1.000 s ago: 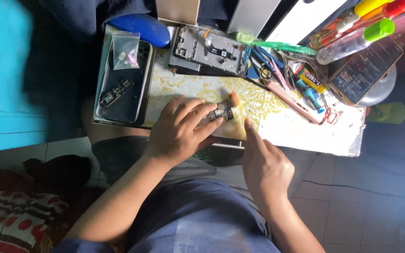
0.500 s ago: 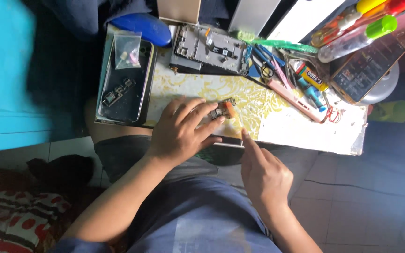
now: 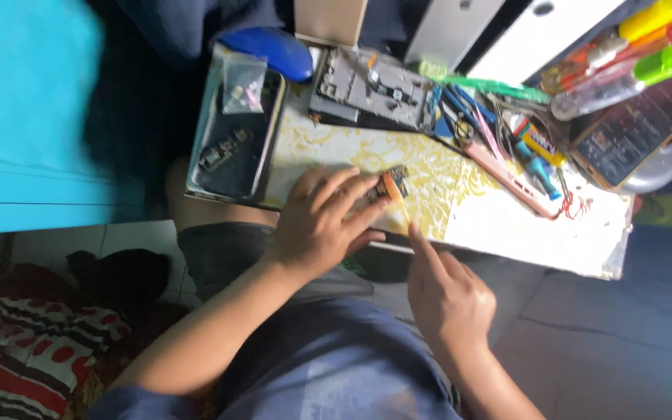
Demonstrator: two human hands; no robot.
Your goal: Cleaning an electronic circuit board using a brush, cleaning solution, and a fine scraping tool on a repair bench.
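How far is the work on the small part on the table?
Already done: a phone lies opened, its inner frame bare, and loose pieces sit on a dark back cover. In hand: the left hand presses a small orange-and-black part on the patterned board, and the right hand puts a thin stick to it. Left: the phone remains open.

Small patterned table (image 3: 507, 233): black tray (image 3: 235, 148), opened phone chassis (image 3: 371, 89), tool pile (image 3: 499, 132), small part (image 3: 392, 185).
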